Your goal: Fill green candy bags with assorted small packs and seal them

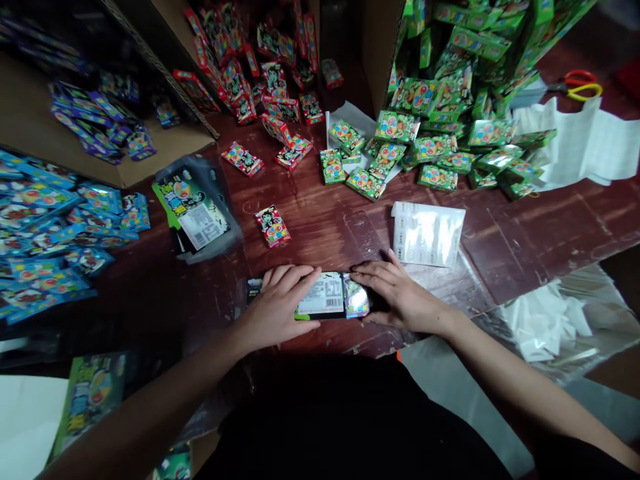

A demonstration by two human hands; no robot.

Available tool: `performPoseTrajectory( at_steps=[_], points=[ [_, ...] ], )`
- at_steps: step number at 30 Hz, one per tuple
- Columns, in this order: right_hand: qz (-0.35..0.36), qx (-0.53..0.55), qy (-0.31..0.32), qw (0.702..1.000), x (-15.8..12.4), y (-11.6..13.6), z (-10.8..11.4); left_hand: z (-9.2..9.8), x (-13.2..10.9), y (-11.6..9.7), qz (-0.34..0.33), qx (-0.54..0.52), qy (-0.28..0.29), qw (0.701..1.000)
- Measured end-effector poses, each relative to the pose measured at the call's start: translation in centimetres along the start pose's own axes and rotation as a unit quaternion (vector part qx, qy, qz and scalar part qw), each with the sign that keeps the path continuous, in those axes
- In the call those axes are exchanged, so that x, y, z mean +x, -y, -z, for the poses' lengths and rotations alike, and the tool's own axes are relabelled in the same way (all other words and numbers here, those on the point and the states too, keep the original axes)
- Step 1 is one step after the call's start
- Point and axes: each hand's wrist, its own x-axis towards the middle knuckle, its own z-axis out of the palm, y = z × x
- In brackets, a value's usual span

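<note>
On the table before me lies a long black-and-green printed packet (337,295) with a white barcode label. My left hand (283,300) is closed across its left part, fingers at the far edge and thumb at the near edge. At the packet's right end sits a small purple box (357,297). My right hand (393,293) grips around that end, its fingertips on the box's far corner and its thumb near the lower edge. The palms hide both outer ends. A small red box (273,225) lies just beyond my left hand.
Loose green boxes (437,147) spill across the back right, red boxes (283,107) at the back. Blue boxes (75,220) and a carton of purple boxes (95,117) stand left. Flat printed bags (197,217), a shiny label sheet (427,233) and scissors (580,85) lie around.
</note>
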Motion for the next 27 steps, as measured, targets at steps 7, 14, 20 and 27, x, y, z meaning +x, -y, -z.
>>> performPoseTrajectory(
  at_steps=[7, 14, 20, 27],
  points=[
    [0.015, -0.017, 0.033, 0.999, 0.8, 0.1, 0.7, 0.2, -0.4, 0.0, 0.018, 0.004, -0.005, 1.0],
    [0.012, -0.042, 0.02, 0.999, 1.8, -0.1, 1.0, 0.7, 0.0, 0.3, -0.009, -0.001, 0.01, 1.0],
    [-0.021, -0.061, -0.024, 0.998, 0.7, -0.3, 1.5, 0.7, -0.5, 0.2, 0.035, 0.004, 0.0, 0.999],
    [-0.123, -0.102, -0.092, 0.983, 0.3, 2.0, 0.3, 0.0, -0.5, -0.8, 0.079, 0.013, -0.033, 0.996]
  ],
)
